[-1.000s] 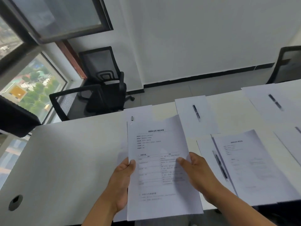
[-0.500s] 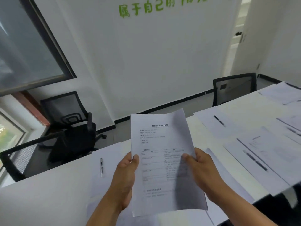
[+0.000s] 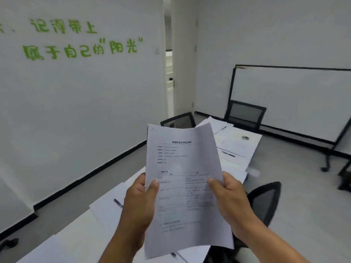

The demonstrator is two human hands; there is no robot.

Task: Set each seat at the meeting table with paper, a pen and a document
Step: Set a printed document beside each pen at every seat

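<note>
At frame centre you pinch the document [image 3: 185, 186] by its side edges, left hand [image 3: 139, 204] and right hand [image 3: 230, 202] thumbs on top; it's light, floppy, likely slippery, so support both edges above the worktop [image 3: 76, 242].

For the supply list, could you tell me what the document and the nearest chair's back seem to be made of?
Document: thin matte white paper; it curls at its top edge. Chair back: looks like black mesh in a dark frame, probably plastic, though blur leaves that open.
</note>
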